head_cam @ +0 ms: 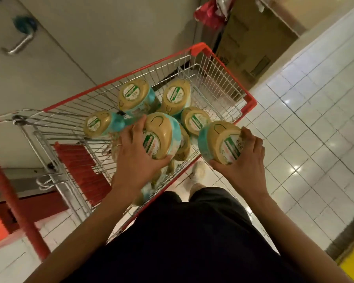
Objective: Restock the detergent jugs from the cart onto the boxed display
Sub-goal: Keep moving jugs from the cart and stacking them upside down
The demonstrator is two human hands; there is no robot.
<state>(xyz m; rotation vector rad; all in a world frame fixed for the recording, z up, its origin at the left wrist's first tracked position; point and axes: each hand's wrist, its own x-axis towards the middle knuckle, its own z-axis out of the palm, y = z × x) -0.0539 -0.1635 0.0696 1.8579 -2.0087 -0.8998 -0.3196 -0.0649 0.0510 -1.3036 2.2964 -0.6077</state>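
The left hand [135, 158] is gripping the cap end of one detergent jug [161, 135] inside the red wire cart [119, 79]. The right hand [245, 160] is clasping a second jug [221, 141] over the cart's side rim, beside other jugs [133, 94].

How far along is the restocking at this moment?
Done: nothing can be confirmed, as no jug shows on the cardboard boxes beyond the cart. In hand: the left hand grips one jug over the basket, and the right hand grips a second jug raised at the cart's rim. Left: at least four more jugs lie in the cart.
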